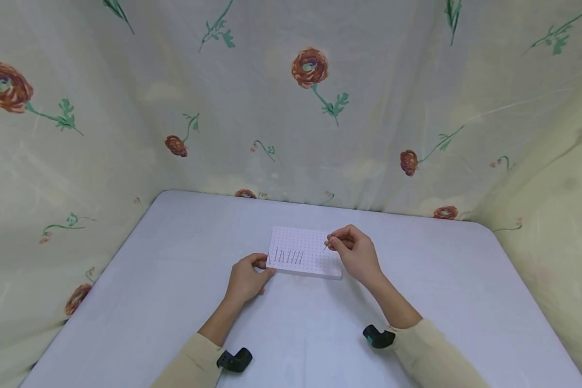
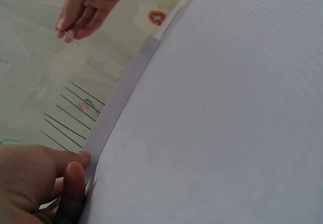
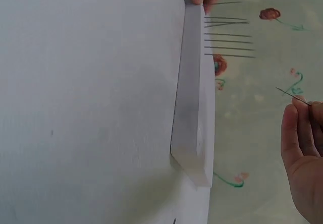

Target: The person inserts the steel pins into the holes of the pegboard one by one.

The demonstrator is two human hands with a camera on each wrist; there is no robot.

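Observation:
A white board [image 1: 291,237] with a grid of small holes lies on the table. Several thin dark metal pins [image 3: 228,48] stand in a row along its near left part. My left hand [image 1: 246,277] holds the board at its near left corner, the thumb against the front side. Over the board's right part, my right hand [image 1: 356,254] pinches another thin metal pin [image 3: 290,95] between thumb and fingertips. This pin slants, its free end pointing down toward the board and apart from the standing pins.
A white cloth covers the table [image 1: 199,231]. Behind and at both sides hangs a pale curtain [image 1: 368,97] with red flowers. Black wrist devices [image 1: 235,360] sit at both sleeves.

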